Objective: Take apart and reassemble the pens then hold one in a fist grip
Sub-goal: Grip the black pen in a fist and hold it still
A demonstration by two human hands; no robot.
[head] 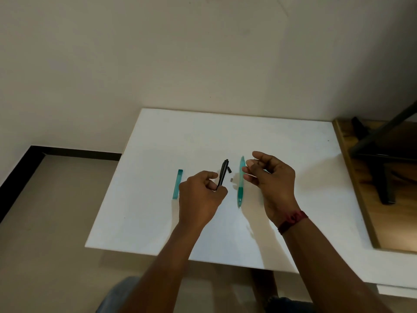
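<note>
Two pens on the go here, and the black pen point(223, 173) is the one that's in bits. The left hand point(200, 199) has its lower end pinched between thumb and curled fingers, with the barrel sticking up and away from the grip and the clip end farthest from the palm. Just right of that grip, a small black piece point(230, 170) and a small grey bit point(231, 179) sit loose on the table point(158, 222). I'd guess both belong to that pen.

The teal pen point(241, 184) lies flat between the two hands and looks whole. The right hand point(270, 179) hovers just right of it, fingers curled in and thumb close to the forefinger. It might be pinching something thin like a refill or spring, but honestly that's too small to tell. A teal strip point(177, 184) lies on the outer side of the left grip, partly hidden by the knuckles.

My read: we're in the take-apart or early put-back stage on the black one. The next move calls for the right fingertips to line a tiny part up with the barrel opening while the left holds the barrel steady. The fiddly part will be not scattering the loose bits.
</note>
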